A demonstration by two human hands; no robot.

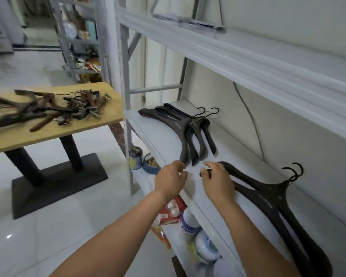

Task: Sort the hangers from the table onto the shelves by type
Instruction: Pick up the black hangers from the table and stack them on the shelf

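White shelf [238, 156] holds one black hanger stack [180, 126] just beyond my loose, empty left hand [171, 177], a second stack [272, 194] whose tip my right hand [218, 181] grips, while brown hangers [28, 112] lie unsorted on the table [68, 133] far to their left.

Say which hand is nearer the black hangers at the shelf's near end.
Right. The right hand holds the black hangers by one tip; the left hand hangs apart, further left.
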